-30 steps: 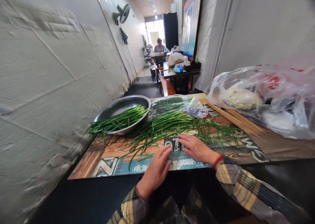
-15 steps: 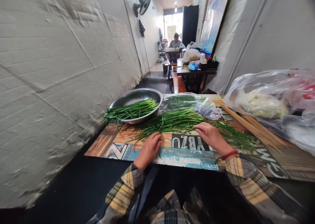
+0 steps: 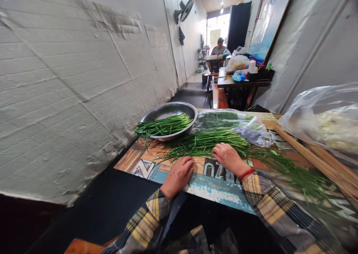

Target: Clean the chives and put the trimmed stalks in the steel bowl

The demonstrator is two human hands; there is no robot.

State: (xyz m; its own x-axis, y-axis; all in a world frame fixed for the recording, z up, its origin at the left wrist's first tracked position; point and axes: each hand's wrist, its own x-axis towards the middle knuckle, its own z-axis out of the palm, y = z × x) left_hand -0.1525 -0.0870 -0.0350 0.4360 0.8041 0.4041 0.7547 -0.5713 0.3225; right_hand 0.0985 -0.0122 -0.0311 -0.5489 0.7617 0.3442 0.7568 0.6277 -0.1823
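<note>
A bunch of long green garlic chives (image 3: 208,140) lies across the patterned board tabletop in front of me. My left hand (image 3: 179,174) rests at the near side of their left part, its fingers curled together and the tips hidden. Beside the middle of the bunch, my right hand (image 3: 228,157), with a red bead bracelet (image 3: 246,174), has its fingers closed and pointing down. Whatever is between either hand's fingers does not show. More chives (image 3: 170,124) lie in a metal basin (image 3: 147,113) behind, their leafy ends hanging over its left rim.
A clear plastic bag of greens (image 3: 223,117) lies behind the bunch. Loose leafy bits (image 3: 296,170), wooden sticks (image 3: 310,153) and a bag with pale contents (image 3: 335,129) are at right. A rough white wall (image 3: 84,97) runs along the left. Another person (image 3: 220,47) sits far back.
My right hand has moved left, toward my left hand, along the bunch. The view has turned somewhat left, so the scene sits farther right. The chives in the basin look the same.
</note>
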